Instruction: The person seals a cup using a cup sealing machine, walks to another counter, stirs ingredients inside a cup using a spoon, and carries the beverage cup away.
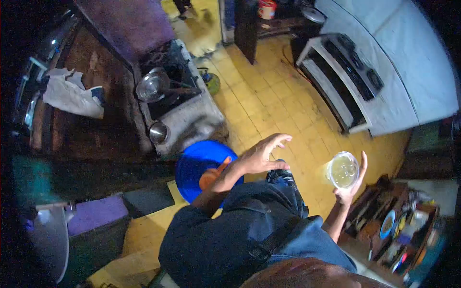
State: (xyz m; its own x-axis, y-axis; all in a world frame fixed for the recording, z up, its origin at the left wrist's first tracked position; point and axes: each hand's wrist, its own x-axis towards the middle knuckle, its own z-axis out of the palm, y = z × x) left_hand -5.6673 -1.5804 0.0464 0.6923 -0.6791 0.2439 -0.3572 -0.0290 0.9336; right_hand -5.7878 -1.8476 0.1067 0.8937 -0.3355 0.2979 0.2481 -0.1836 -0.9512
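Note:
My right hand (pixel 352 187) is closed around a clear plastic cup (pixel 344 170) with pale, yellowish liquid in it, seen from above over the tiled floor. My left hand (pixel 263 156) holds nothing. Its thumb and fingers are apart and curved, in front of my body. Beneath my left forearm stands a big blue basin (pixel 188 167), and an orange dipper with a handle (pixel 209 178) shows inside it, partly covered by the arm.
At left, a stove (pixel 180 103) carries a metal pan (pixel 152 86), with a small metal pot (pixel 158 132) near its edge. A green gas cylinder (pixel 211 82) stands beside it. Far right, a white cabinet-like unit (pixel 326 81) adjoins a pale wall. A cluttered shelf (pixel 384 218) sits lower right.

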